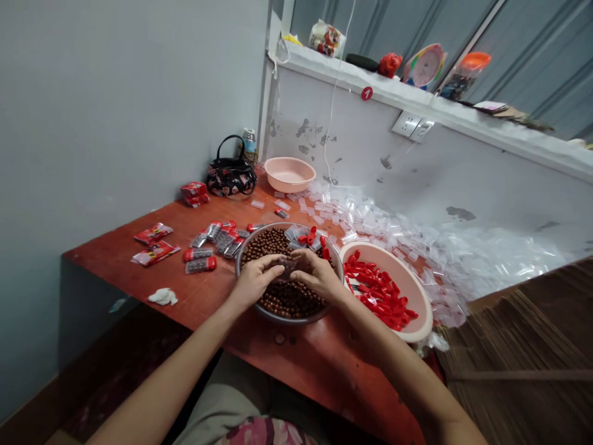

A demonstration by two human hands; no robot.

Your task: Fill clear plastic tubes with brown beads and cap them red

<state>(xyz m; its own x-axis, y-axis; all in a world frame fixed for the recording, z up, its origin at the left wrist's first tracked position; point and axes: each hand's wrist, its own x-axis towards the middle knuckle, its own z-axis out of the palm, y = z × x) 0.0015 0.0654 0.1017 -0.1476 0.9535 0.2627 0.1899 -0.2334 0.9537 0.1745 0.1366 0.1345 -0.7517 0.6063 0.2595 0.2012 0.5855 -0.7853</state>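
My left hand and my right hand meet above a round grey bowl full of small brown balls. Between them, both sets of fingers grip a small clear plastic case that looks dark with balls inside; the fingers partly hide it. Inside the bowl's far side lie clear empty cases and several red caps. To the right, a pink basin holds many red caps. Left of the bowl lies a pile of filled cases with red caps.
Clear cases are heaped along the wall at the right. A second pink basin, a flowered handbag and red packets stand at the back. Crumpled tissue lies near the table's left front edge. Stacked cardboard is at right.
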